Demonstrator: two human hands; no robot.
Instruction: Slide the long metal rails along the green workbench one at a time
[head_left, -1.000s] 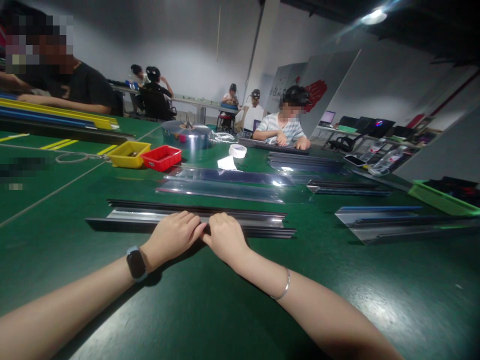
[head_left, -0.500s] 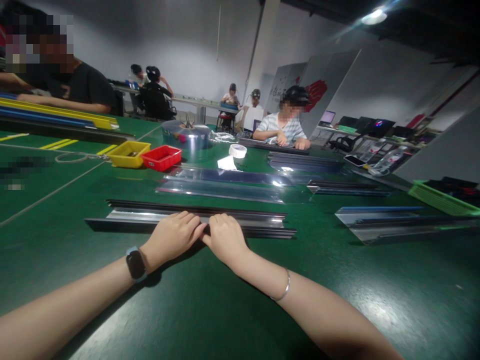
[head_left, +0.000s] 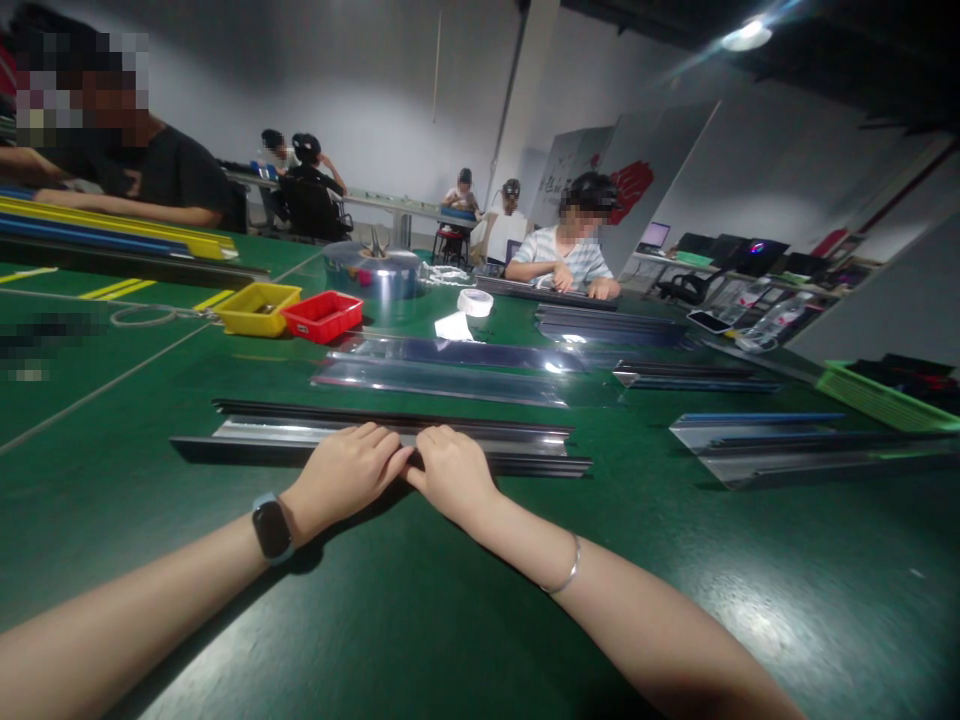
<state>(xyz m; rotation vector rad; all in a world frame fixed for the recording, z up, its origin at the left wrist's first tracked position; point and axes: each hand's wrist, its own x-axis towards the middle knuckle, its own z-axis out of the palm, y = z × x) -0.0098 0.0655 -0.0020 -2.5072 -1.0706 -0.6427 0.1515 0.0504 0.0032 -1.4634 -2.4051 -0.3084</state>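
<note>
A bundle of long black and silvery strips (head_left: 300, 436) lies across the green table (head_left: 450, 620) right in front of me. My left hand (head_left: 346, 476), with a dark watch at the wrist, and my right hand (head_left: 450, 474), with a thin bracelet, sit side by side at the middle of the bundle. The thumbs touch. On both hands the fingers are curled together over the near black strip (head_left: 540, 464) and press down on it.
Clear plastic sleeves (head_left: 442, 368) lie behind the strips, more strip bundles (head_left: 787, 445) to the right. A yellow tray (head_left: 257, 307), a red tray (head_left: 322, 315), a tape roll (head_left: 475, 301) and a green basket (head_left: 881, 398) stand farther off. Other people sit at the far sides.
</note>
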